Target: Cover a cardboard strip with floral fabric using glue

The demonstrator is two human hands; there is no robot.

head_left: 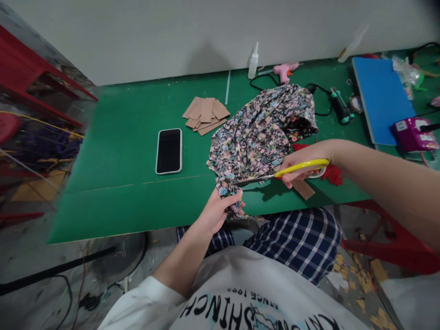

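Observation:
A dark floral cloth lies bunched across the green table. At the table's front edge, my left hand is closed on a strip of this cloth, with the thumb on top. My right hand grips yellow-handled scissors, their blades pointing left along the cloth's lower edge. The blade tips reach the cloth just above my left hand and are partly hidden by it. Beneath my right hand lies a brown cardboard piece, and beside it some red yarn-like strands.
A phone and stacked cardboard pieces lie to the left. Toward the wall are a white bottle and a pink glue gun. On the right are a green-black tool, a blue board and a purple box.

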